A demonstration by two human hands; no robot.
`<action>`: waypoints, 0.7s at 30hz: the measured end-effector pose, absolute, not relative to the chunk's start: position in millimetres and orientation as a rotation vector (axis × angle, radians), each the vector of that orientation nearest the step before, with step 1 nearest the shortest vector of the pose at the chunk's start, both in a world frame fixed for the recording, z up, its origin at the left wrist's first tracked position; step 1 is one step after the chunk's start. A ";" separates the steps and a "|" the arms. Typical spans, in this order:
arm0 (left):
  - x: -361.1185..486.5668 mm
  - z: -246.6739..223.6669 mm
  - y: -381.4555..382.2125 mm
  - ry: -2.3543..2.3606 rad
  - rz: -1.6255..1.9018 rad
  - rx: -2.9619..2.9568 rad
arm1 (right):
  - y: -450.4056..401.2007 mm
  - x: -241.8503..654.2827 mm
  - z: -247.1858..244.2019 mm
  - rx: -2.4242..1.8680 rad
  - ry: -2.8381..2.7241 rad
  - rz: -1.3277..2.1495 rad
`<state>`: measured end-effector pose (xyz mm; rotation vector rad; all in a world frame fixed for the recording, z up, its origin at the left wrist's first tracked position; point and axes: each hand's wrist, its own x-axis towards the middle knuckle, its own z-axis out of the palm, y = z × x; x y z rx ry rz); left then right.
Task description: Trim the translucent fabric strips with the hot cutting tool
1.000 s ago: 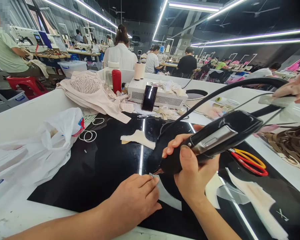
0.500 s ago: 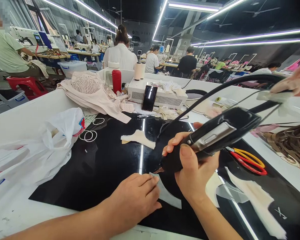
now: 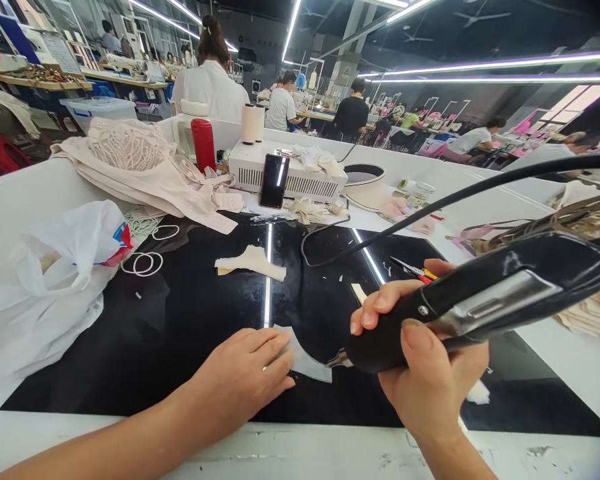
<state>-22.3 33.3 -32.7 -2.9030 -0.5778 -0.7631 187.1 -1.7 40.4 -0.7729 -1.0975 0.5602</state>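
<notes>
My right hand (image 3: 425,360) is wrapped round a thick black corded hand tool (image 3: 500,300) with a silver panel on its side. Its small metal tip (image 3: 339,360) is at the right edge of a pale grey curved piece of thin material (image 3: 307,357). The fingers of my left hand (image 3: 253,367) are bent together and press the piece's left end onto the black sheet (image 3: 180,360). Beyond my hands lies a cream fabric piece (image 3: 253,262). Scissors (image 3: 423,272) with red and yellow handles are partly hidden behind my right hand.
A white plastic bag (image 3: 70,260) and elastic loops (image 3: 143,263) lie left. Beige lace garments (image 3: 135,160), a red bottle (image 3: 203,145), a phone (image 3: 275,181) and a slotted white box (image 3: 305,183) stand behind. The black cord (image 3: 450,193) arcs on the right. Several people work farther off.
My right hand and the tool have moved right and nearer, the tip passing from by my left fingers to the piece's right edge. The view has turned right; another hand at right is gone.
</notes>
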 end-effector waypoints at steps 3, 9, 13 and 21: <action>-22.4 -30.4 34.1 -0.565 -0.749 -2.896 | -9.1 187.8 40.8 -0.757 -1.088 0.586; -24.8 -27.2 36.0 -0.534 -0.730 -2.882 | -10.3 189.4 40.6 -0.752 -1.076 0.538; -25.2 -25.4 36.3 -0.532 -0.713 -2.896 | -4.6 188.9 39.7 -0.750 -1.043 0.506; -25.0 -26.8 37.6 -0.499 -0.718 -2.885 | -6.1 185.0 33.6 -0.739 -1.077 0.529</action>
